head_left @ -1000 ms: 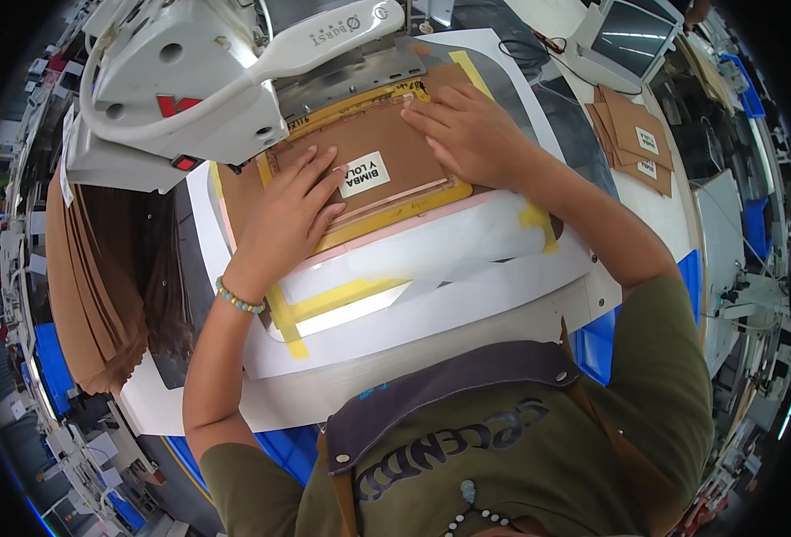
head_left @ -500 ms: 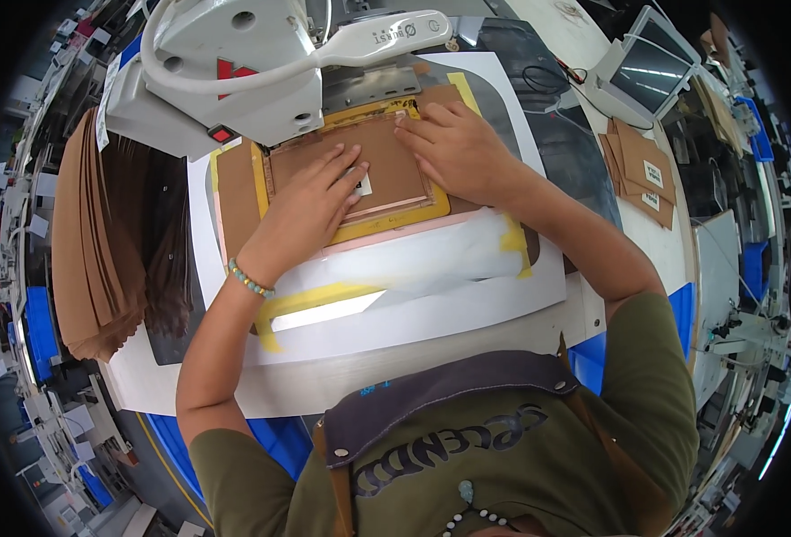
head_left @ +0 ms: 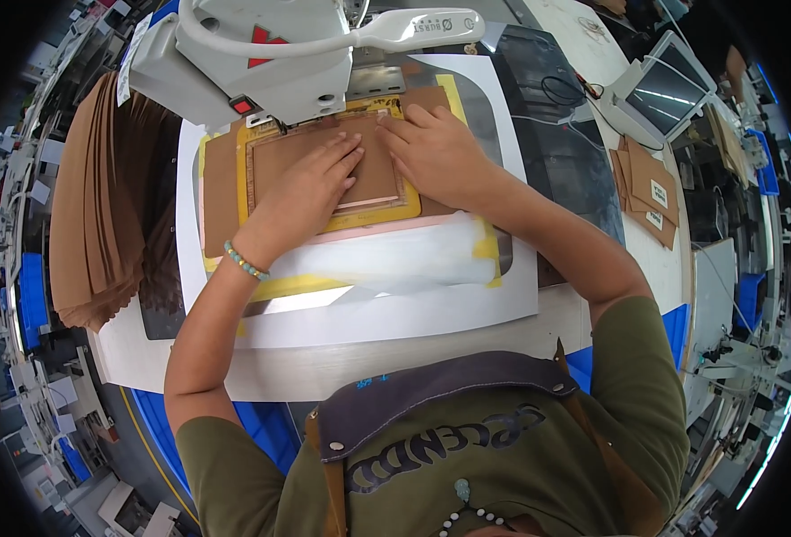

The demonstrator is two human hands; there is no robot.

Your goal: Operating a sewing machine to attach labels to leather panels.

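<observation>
My left hand (head_left: 306,183) lies flat with fingers stretched out over a brown fabric piece (head_left: 274,166) inside a yellow-edged rectangular frame (head_left: 377,216). My right hand (head_left: 437,159) rests over the frame's upper right side, fingers slightly bent and apart, their tips on the brown piece. Nothing shows gripped in either hand. Under the frame, a larger brown panel (head_left: 221,179) lies on a white sheet (head_left: 494,309) with yellow tape (head_left: 301,285). The white sewing machine head (head_left: 279,76) stands just beyond the frame, its needle area close to the frame's far edge.
Long brown fabric pieces (head_left: 95,206) hang in a pile at the left. At the right, small labelled brown pieces (head_left: 650,188) lie near a tilted control screen (head_left: 673,85). A white lamp arm (head_left: 422,29) reaches across the machine. Blue bins (head_left: 265,430) sit below the table edge.
The frame and white sheet have slid left relative to the machine, both hands moving with them. A small white label beside my left fingers has gone out of sight. The whole view has shifted slightly.
</observation>
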